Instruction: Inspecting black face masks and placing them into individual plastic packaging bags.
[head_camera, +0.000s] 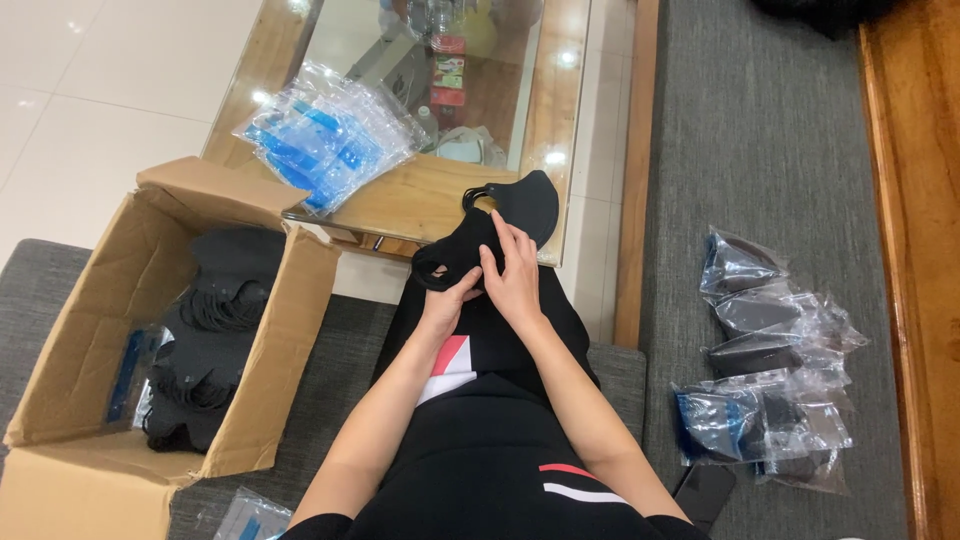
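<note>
Seated person's left hand and right hand both pinch a black face mask on the lap, apparently folding it flat, likely needing an empty clear bag from the desk next.

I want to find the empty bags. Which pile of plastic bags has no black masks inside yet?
The pile of blue-and-clear bags on the glass table. The bags on the grey seat at the right each hold something black.

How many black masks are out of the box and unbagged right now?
2: one mask held on the lap by both hands; one on the table edge. More could lie underneath.
</note>
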